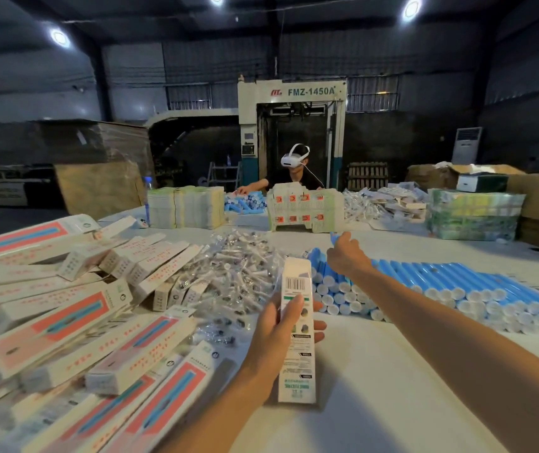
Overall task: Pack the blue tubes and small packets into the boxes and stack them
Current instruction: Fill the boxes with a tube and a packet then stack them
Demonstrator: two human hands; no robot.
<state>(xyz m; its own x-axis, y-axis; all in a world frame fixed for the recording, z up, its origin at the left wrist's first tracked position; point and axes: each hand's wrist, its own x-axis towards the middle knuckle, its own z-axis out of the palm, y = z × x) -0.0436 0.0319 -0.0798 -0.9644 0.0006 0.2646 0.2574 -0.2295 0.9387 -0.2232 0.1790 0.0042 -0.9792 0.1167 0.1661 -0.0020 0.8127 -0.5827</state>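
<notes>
Holding a long white box (296, 282) upright in the lower middle of the frame, the left hand (274, 341) has its thumb across the printed face and its fingers curled round the back. The grip sits at mid-length, which leaves the far end free; that looks meant for sliding contents in, though whether the end is open cannot be told. The right hand (348, 256) reaches out to the centre right, over the near edge of the blue tubes (457, 282), which lie in a row with their white caps facing this way. Its fingers are curled, seemingly round one blue tube (334, 237) whose tip shows just above the thumb. The box is kept close beside the tubes, likely so the tube has only a short way to travel. Small clear packets (238, 269) lie heaped in the middle, between the tubes and the pile of boxes (65, 322) filling the lower left, so each supply is within one arm's reach. That pile is tumbled, not neatly stacked. All of this lies on a pale table (376, 371). At the far side, upper centre, another person (294, 173) wearing a headset works behind stacks of flat cartons (304, 207).
</notes>
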